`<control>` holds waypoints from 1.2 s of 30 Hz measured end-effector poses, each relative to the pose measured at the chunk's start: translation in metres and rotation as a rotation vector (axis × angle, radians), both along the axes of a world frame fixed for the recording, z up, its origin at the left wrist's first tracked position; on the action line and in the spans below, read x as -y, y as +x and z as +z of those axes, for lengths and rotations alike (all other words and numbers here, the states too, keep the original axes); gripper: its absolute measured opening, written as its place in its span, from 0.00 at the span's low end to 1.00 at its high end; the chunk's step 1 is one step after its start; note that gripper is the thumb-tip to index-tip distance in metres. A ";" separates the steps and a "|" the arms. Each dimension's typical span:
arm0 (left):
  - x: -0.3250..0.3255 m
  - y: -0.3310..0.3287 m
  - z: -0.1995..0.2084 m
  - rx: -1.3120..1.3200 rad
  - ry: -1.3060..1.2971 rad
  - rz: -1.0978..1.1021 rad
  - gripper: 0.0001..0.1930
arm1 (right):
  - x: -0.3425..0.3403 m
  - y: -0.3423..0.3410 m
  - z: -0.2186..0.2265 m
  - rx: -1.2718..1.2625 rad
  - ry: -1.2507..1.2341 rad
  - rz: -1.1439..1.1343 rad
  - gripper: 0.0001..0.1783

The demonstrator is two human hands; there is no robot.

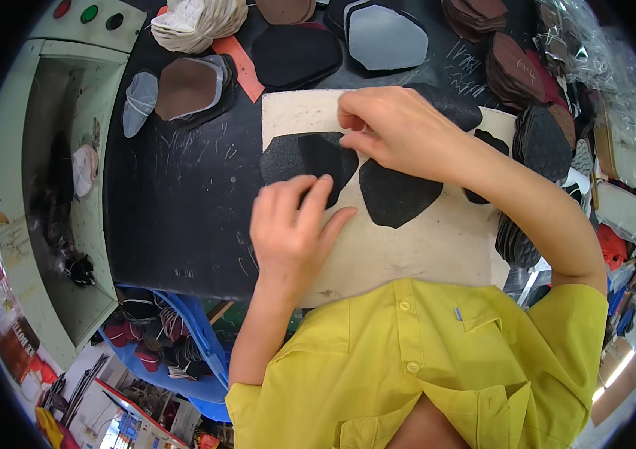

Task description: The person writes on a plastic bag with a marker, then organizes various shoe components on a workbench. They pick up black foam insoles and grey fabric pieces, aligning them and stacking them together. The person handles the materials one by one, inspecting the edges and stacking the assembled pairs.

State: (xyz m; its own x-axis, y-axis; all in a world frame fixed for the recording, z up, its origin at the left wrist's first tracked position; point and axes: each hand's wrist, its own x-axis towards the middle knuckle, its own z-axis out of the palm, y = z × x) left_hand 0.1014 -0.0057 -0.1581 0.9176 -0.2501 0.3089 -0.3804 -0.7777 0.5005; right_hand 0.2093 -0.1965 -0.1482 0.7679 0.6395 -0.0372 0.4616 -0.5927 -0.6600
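On the cream board (437, 247) lie flat black cut pieces of material. My left hand (288, 228) has its fingers bent and its thumb spread, at the lower edge of the left black piece (291, 156). A darker, smoother patch shows on that piece's right part. My right hand (404, 131) reaches across from the right with curled fingers, its thumb by the piece's upper right edge. What the right fingertips pinch, if anything, does not show. Below the right wrist is a second black piece (396, 196). Another black piece (449, 106) lies partly behind the right hand.
Stacks of cut pieces line the table (175, 194): a brown stack (185, 88), a grey-topped stack (387, 39) and a maroon stack (514, 71). A metal cabinet (22, 179) with buttons stands left. A blue basket (202, 329) holds bundles below the table's edge.
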 end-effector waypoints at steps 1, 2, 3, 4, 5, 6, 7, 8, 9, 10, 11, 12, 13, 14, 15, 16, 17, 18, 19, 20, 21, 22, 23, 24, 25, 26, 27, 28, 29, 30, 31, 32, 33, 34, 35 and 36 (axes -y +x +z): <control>0.001 -0.003 -0.007 -0.017 0.056 -0.028 0.20 | -0.006 0.002 -0.005 -0.047 -0.008 -0.008 0.13; 0.001 -0.004 -0.008 0.010 0.073 -0.021 0.18 | -0.009 0.003 -0.008 -0.094 -0.016 -0.015 0.13; 0.001 -0.004 -0.008 0.037 0.090 -0.015 0.15 | -0.010 0.004 -0.010 -0.081 -0.024 -0.009 0.13; 0.000 -0.006 -0.011 0.082 0.118 -0.017 0.14 | -0.010 0.004 -0.012 -0.072 -0.036 -0.001 0.13; -0.001 -0.007 -0.014 0.127 0.147 -0.019 0.12 | -0.011 0.004 -0.013 -0.063 -0.048 0.008 0.13; -0.001 -0.008 -0.016 0.172 0.176 -0.021 0.11 | -0.010 0.003 -0.013 -0.078 -0.037 0.007 0.13; -0.001 -0.006 -0.016 0.170 0.170 -0.012 0.10 | -0.009 0.003 -0.013 -0.090 -0.024 0.006 0.14; -0.001 -0.004 -0.015 0.169 0.164 -0.002 0.08 | -0.008 0.003 -0.013 -0.103 -0.012 0.004 0.14; -0.001 -0.003 -0.015 0.167 0.158 0.007 0.07 | -0.008 0.002 -0.014 -0.084 -0.017 0.010 0.14; -0.003 -0.003 -0.015 0.097 0.046 0.087 0.07 | -0.007 0.001 -0.015 -0.065 -0.020 0.015 0.14; -0.007 -0.004 -0.015 0.026 -0.067 0.166 0.06 | -0.007 0.001 -0.016 -0.045 -0.023 0.019 0.14; -0.011 -0.004 -0.015 -0.045 -0.181 0.244 0.05 | -0.007 -0.001 -0.018 -0.020 -0.018 0.021 0.14; -0.017 -0.007 -0.017 -0.187 -0.440 0.454 0.02 | -0.007 -0.003 -0.019 0.008 -0.011 0.022 0.14; -0.023 -0.012 -0.022 -0.336 -0.608 0.566 0.02 | -0.007 -0.004 -0.019 0.035 -0.005 0.022 0.14; -0.026 -0.016 -0.025 -0.487 -0.775 0.676 0.03 | -0.007 -0.004 -0.018 0.021 -0.011 0.018 0.14; -0.026 -0.017 -0.025 -0.421 -0.763 0.680 0.07 | -0.008 -0.005 -0.017 0.007 -0.019 0.018 0.14; -0.024 -0.019 -0.024 -0.356 -0.750 0.684 0.11 | -0.009 -0.005 -0.016 -0.007 -0.027 0.017 0.14; -0.023 -0.020 -0.024 -0.291 -0.737 0.686 0.14 | -0.009 -0.005 -0.017 0.001 -0.033 0.018 0.14; -0.024 -0.017 -0.023 -0.230 -0.611 0.649 0.18 | -0.009 -0.005 -0.017 0.009 -0.038 0.019 0.14; -0.025 -0.008 -0.021 -0.169 -0.484 0.608 0.22 | -0.008 -0.005 -0.018 0.017 -0.043 0.018 0.14; -0.026 0.000 -0.019 -0.110 -0.358 0.565 0.26 | -0.008 -0.004 -0.017 0.007 -0.043 0.036 0.13; -0.024 0.008 -0.018 -0.189 -0.291 0.554 0.33 | -0.005 -0.002 -0.014 -0.002 -0.051 0.053 0.12; -0.024 0.012 -0.018 -0.218 -0.291 0.554 0.34 | -0.001 0.002 -0.011 -0.011 -0.060 0.067 0.11; -0.025 0.015 -0.018 -0.249 -0.291 0.553 0.34 | 0.005 0.009 -0.003 -0.063 -0.038 0.077 0.09; -0.026 0.017 -0.022 -0.282 -0.297 0.549 0.34 | 0.015 0.020 0.009 -0.117 -0.025 0.086 0.08; -0.027 0.017 -0.022 -0.342 -0.396 0.582 0.35 | 0.029 0.031 0.028 -0.174 -0.045 -0.063 0.10; -0.032 0.017 -0.029 -0.360 -0.494 0.593 0.32 | 0.048 0.042 0.031 -0.096 -0.106 -0.158 0.12; -0.035 0.017 -0.033 -0.390 -0.633 0.591 0.30 | 0.071 0.047 0.031 -0.114 -0.198 -0.195 0.15; -0.038 0.017 -0.034 -0.421 -0.764 0.589 0.27 | 0.090 0.049 0.029 -0.134 -0.281 -0.232 0.18; -0.038 0.017 -0.032 -0.413 -0.758 0.570 0.25 | 0.107 0.049 0.016 -0.154 -0.240 -0.211 0.21; -0.038 0.017 -0.030 -0.401 -0.747 0.560 0.22 | 0.112 0.047 0.008 -0.173 -0.192 -0.183 0.25; -0.032 0.017 -0.026 -0.399 -0.879 0.535 0.16 | 0.118 0.048 0.007 -0.180 -0.265 -0.151 0.31; -0.030 0.017 -0.022 -0.389 -0.912 0.497 0.14 | 0.120 0.049 0.007 -0.258 -0.278 -0.140 0.30; -0.028 0.014 -0.019 -0.382 -0.942 0.470 0.13 | 0.116 0.049 0.009 -0.343 -0.290 -0.119 0.30; -0.026 0.011 -0.014 -0.374 -0.973 0.444 0.11 | 0.113 0.048 0.011 -0.428 -0.301 -0.098 0.30; -0.024 0.009 -0.007 -0.336 -0.916 0.390 0.09 | 0.111 0.043 0.005 -0.343 -0.351 -0.092 0.31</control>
State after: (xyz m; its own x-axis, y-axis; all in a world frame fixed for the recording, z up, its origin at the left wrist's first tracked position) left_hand 0.1104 0.0181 -0.1654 0.9580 0.2816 -0.0548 0.0825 -0.0876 0.9927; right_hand 0.2521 -0.3070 -0.1436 0.7265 0.4729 -0.4986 0.1876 -0.8345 -0.5181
